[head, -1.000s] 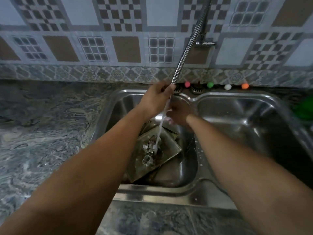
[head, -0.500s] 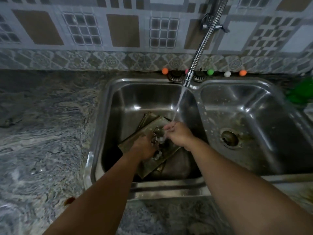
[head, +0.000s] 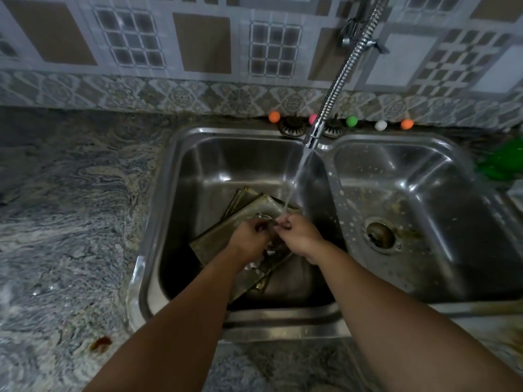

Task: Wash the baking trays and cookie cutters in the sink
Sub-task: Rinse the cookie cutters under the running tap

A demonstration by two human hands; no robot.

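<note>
Head view. Two hands low in the left basin of the sink (head: 169,154), meeting under the water stream (head: 294,188) from the flexible faucet (head: 334,94). Left hand (head: 249,240) curled around a small metal cookie cutter (head: 264,219), fingers wrapped from the left; right hand (head: 297,236) pinching the same cutter from the right, fingertips (head: 283,222) touching its rim. Cutter held between the two hands just above the baking trays (head: 226,236), stream landing right at the right hand's fingertips, so the piece already at the water's foot; right hand the nearer to the stream, left hand just beside it. Long axis of the cutter too small and too hidden to tell. Trays lying tilted in the basin, long edges running from lower left toward upper right, directly beneath both grips.

Counts: at least two trays stacked, judging by the edges fanned at the far corner, exact number unclear; one cutter in hand, further bright metal bits (head: 256,264) under the wrists probably more cutters, number unclear. Two basins, right one showing a drain (head: 380,236). Five small coloured balls (head: 351,121) along the back ledge. Green object (head: 503,162) at the right edge, blurred.
</note>
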